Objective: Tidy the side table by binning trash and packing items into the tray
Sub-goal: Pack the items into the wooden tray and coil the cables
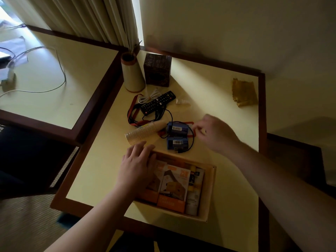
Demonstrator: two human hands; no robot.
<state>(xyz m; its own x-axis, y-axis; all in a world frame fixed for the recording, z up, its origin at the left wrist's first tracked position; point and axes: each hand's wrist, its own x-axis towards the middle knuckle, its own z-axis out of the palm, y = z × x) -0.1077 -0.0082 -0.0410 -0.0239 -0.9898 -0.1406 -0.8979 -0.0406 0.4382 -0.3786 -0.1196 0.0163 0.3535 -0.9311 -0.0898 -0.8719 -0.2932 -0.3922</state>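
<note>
From my feed I see the desk (214,84), pale-topped with a dark wooden border; the wooden tray (211,180) sits on it near the front edge, packed with two orange boxes (172,186) side by side and a pale tube or packet along its right side, too dim for me to name. The left hand (136,164) lies flat over the tray's far-left corner, its fingers (143,148) spread loosely and gripping nothing, resting on the rim and the nearest orange box. The right hand (216,133) hangs over the desk just right of the two blue packs (177,136); its fingers (197,127) are drawn narrow, pinched near a red strap or cable, but motion blur means I cannot tell whether they actually hold it. The blue packs lie one behind the other just beyond the tray, each with a barcode label, ringed by a thin black cable. A stack of paper cups (145,132) lies on its side just left of the packs, its mouth close to the left fingertips. Farther back rests a black remote (157,102) over tangled red and black leads, with a coiled white cable (148,98) beside it; behind those stand a cream vase (131,75) and a dark tissue box (157,70). A crumpled golden wrapper (243,92) lies well apart near the right edge.
</note>
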